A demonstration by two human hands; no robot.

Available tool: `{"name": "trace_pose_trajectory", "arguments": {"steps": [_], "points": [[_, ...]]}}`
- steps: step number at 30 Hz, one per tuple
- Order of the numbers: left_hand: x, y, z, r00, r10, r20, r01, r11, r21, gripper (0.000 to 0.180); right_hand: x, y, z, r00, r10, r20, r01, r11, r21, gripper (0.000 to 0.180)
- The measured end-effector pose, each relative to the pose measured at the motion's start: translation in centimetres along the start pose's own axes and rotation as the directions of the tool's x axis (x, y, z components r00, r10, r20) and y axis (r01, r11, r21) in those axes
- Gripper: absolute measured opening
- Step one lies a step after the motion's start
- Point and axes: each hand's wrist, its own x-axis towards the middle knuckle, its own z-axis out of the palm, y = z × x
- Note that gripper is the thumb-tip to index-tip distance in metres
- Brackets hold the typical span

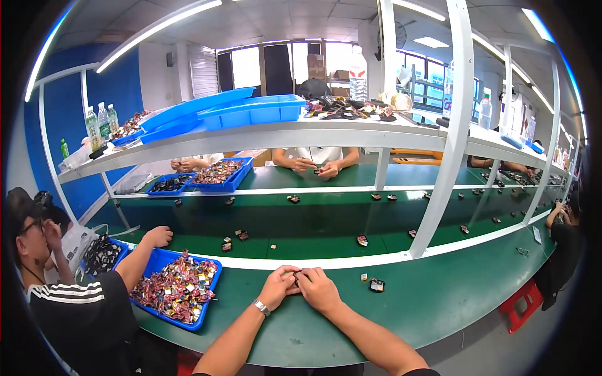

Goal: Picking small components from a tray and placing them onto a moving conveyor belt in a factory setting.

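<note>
The left hand (279, 289) and right hand (318, 291) meet over the smooth green table (433, 301), pinching a small dark component (296, 277) between fingertips; this piece appears unfinished. A black, white-labelled unit (376, 285) lies rightward, status unclear. The rectangular blue plastic tray (217, 276), left, is heaped with small reddish parts (177, 285), apparently outstanding.

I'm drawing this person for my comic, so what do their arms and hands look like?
The left arm wears a silvery metal band at the wrist, maybe a watch. The right arm has nothing on its wrist. Both forearms are bare, and the fingers have no gloves. Just a bit of dark sleeve shows at the bottom.
</note>
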Motion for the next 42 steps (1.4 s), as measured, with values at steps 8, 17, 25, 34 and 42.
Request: {"name": "trace_pose_trajectory", "arguments": {"steps": [8, 17, 25, 34, 42], "points": [[-0.1, -0.1, 0.2, 1.000, 0.014, 0.011, -0.014, 1.000, -0.020, 0.022, 0.0, 0.2, 0.2, 0.999, 0.027, -0.019, -0.026, 0.997, 0.074, 0.012], [0.1, -0.3, 0.2, 0.996, 0.049, -0.075, -0.052, 0.998, -0.036, 0.021, 0.2, 0.3, 0.1, 0.999, 0.017, -0.032, -0.010, 0.981, 0.192, 0.016], [0.4, -0.9, 1.0, 0.982, 0.129, -0.140, -0.113, 0.987, 0.119, 0.020, 0.2, 0.8, 0.7, 0.821, 0.529, 0.217, -0.547, 0.618, 0.565, 0.020], [0.3, -1.1, 1.3, 0.974, 0.192, -0.122, -0.152, 0.947, 0.283, 0.021, 0.2, 0.7, 0.3, 0.770, 0.581, 0.263, -0.607, 0.542, 0.581, 0.022], [0.3, -0.8, 0.9, 0.985, 0.160, -0.063, -0.142, 0.964, 0.223, 0.023, 0.2, 0.4, 0.4, 0.754, 0.605, 0.254, -0.621, 0.532, 0.576, 0.019]]}}
